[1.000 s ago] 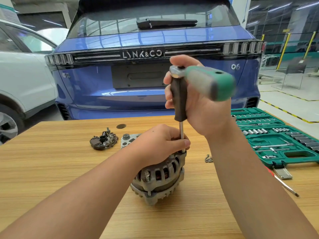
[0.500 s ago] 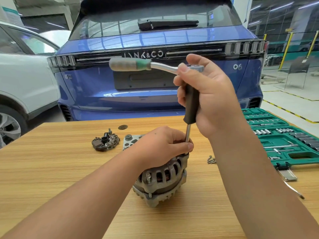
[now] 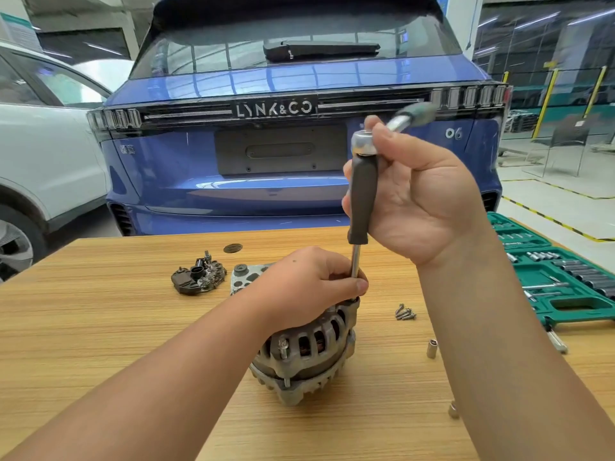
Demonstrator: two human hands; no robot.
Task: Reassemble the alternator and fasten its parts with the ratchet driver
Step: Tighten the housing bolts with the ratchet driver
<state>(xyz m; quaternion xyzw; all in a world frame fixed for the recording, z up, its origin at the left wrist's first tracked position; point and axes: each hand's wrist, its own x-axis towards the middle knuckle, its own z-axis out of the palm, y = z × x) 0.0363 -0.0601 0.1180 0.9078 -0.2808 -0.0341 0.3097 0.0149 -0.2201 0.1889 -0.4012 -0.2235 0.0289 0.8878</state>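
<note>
Nearest the camera, at lower centre of the frame, the grey cast-metal alternator with slotted housing is sitting upright on the light wooden table. The left hand is resting on top of the alternator, its fingers curling round the thin steel shaft of the ratchet driver with a black handle and chrome head, pinching it just above the housing. The right hand, at centre right, is holding the black handle upright with fingers loosely wrapped behind it and the thumb pressing near the chrome head; the ratchet's green-grey grip is blurring toward upper right.

To the right of the alternator a small cluster of silver screws and a short silver socket are lying on the table. At the right edge, the open green plastic tool case is holding rows of chrome sockets and bits in moulded slots.

Behind the left hand, a dark rectifier assembly and a perforated grey metal cover plate are lying side by side.

Beyond the table, a blue car is showing "LYNK&CO" and "06" on its tailgate; a white car is standing at the left.
</note>
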